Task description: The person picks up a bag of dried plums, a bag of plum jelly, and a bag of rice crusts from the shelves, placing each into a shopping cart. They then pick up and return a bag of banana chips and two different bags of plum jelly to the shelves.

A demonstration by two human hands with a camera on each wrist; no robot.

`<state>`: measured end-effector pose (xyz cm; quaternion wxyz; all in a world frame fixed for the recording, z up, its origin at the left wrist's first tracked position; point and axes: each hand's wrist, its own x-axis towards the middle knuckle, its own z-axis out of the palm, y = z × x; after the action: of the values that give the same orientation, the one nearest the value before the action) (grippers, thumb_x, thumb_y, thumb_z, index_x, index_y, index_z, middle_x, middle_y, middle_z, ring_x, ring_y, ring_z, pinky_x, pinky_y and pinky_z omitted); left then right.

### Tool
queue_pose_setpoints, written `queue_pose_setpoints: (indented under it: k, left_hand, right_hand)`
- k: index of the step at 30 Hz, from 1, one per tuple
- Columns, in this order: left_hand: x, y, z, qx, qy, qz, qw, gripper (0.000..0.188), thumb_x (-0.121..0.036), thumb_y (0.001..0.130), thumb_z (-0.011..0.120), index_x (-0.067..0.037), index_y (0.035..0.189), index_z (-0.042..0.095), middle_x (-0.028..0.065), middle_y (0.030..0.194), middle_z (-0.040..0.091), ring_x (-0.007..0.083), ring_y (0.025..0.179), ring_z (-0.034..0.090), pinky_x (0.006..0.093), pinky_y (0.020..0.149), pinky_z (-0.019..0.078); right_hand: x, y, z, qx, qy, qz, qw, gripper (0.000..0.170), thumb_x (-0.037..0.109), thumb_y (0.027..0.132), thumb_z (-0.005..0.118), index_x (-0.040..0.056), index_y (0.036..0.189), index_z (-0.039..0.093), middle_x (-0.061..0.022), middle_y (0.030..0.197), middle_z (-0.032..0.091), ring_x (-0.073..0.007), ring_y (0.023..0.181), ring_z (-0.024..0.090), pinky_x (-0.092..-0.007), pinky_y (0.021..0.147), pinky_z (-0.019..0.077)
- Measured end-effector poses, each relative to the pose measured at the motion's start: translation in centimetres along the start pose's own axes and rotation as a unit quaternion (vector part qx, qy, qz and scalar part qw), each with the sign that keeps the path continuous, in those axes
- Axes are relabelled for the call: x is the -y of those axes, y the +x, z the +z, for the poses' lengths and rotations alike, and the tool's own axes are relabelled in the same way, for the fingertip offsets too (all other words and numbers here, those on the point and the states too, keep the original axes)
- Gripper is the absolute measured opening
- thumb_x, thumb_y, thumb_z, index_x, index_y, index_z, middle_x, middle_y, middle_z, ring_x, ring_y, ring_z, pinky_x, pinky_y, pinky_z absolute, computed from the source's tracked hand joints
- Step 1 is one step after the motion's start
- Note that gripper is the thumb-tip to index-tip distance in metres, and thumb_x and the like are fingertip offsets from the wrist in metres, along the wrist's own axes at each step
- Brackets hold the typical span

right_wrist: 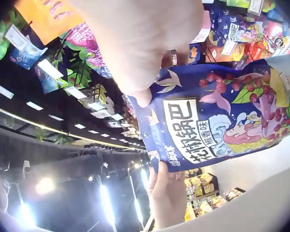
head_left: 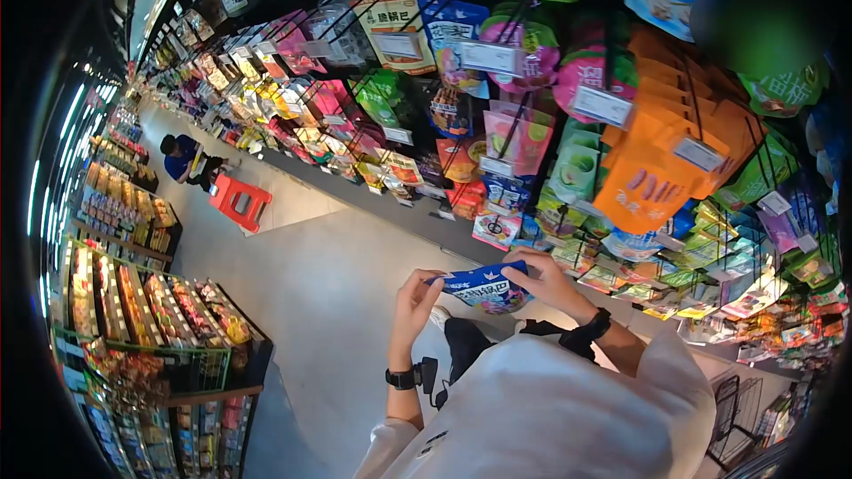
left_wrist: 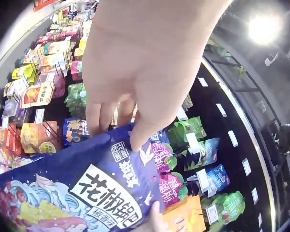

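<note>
Snack aisle, pale floor point(head_left: 311, 275), pouches hanging thick along the rack with price tags point(head_left: 493, 58) out front, plus somebody in blue point(head_left: 182, 158) down low near a red stool point(head_left: 241, 202). The blue snack pouch point(head_left: 486, 289) (label reads 花椒锅巴) is up in front of the wearer's body, off the rack, and all 2 hands are on it: left hand point(head_left: 412, 309) pinching near 1 end of the top edge, right hand point(head_left: 552, 282) pinching near the other, with both thumbs on the printed face. Honestly a decent grip imo. Holding by the flat top band looks smart, since the body of the bag should be the part that crushes if you squeeze, and rice crackers probably snap easily. I'd keep the pinch light, wrists level, and pull the 2 ends just enough that the front doesn't sag; yank harder and you might crease or stress the seal. To read the front, tip the face up toward your eyes rather than bending the bag, and keep thumbs near the margin so they don't cover print. Also mind the orange pouches point(head_left: 652, 164) on the rack nearby. Can't tell if the seal's intact from here.
</note>
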<state>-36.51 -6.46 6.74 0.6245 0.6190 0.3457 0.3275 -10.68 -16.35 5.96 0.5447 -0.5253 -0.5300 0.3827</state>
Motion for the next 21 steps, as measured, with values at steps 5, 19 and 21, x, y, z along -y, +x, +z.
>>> queue_pose_setpoints:
  k: [5,19,21]
  left_hand:
    - [-0.3,4.2,-8.5,0.036,0.014,0.011,0.999,0.013,-0.009,0.1,0.063,0.003,0.105,0.065,0.0049,0.094,0.07,0.0086,0.089,0.064,0.0247,0.081,0.0514]
    - [-4.9,14.0,-17.4,0.034,-0.032,0.077,0.996,0.012,-0.007,0.097,0.066,0.003,0.104,0.067,0.0077,0.098,0.072,0.0101,0.085,0.065,0.0253,0.077,0.0532]
    - [-6.3,15.4,-17.4,0.025,-0.012,0.094,0.995,0.013,-0.005,0.097,0.065,0.002,0.107,0.066,0.0075,0.101,0.071,0.0099,0.086,0.063,0.0253,0.078,0.0524]
  right_hand:
    - [1.1,5.5,5.8,0.009,0.072,0.08,0.994,0.048,0.016,0.097,0.068,0.0059,0.14,0.052,-0.0083,0.131,0.06,-0.0189,0.123,0.057,-0.0376,0.105,0.0454]
    - [1.4,12.9,12.1,0.004,-0.036,0.113,0.993,0.07,0.018,0.088,0.079,0.003,0.145,0.042,-0.0122,0.137,0.056,-0.0203,0.128,0.052,-0.0378,0.112,0.039]
    - [-0.1,13.5,12.0,-0.027,-0.053,0.062,0.996,0.069,0.016,0.088,0.079,0.0011,0.144,0.042,-0.0125,0.137,0.056,-0.0175,0.126,0.052,-0.0353,0.108,0.0417]
